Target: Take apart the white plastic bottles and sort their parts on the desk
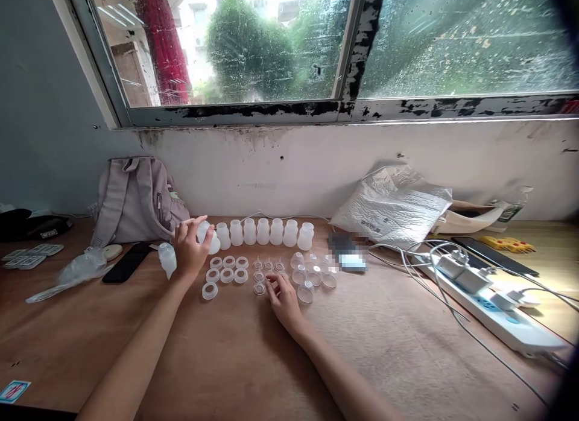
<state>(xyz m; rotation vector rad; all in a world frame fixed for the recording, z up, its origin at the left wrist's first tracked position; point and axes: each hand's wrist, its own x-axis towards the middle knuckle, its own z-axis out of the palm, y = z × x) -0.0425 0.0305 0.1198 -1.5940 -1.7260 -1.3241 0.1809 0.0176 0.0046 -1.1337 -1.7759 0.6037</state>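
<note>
On a brown wooden desk [226, 360], your left hand [189, 252] clasps a small translucent plastic bottle [203, 230], probably light and slippery, at the left end of a bottle row [263, 231], while your right hand [283, 295] touches a clear plastic cap [260, 287], grip unclear.

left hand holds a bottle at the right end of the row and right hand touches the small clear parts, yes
No: the head view shows the left hand holding the bottle at the left end of the row, not the right. The right hand does touch the small clear parts.
</note>
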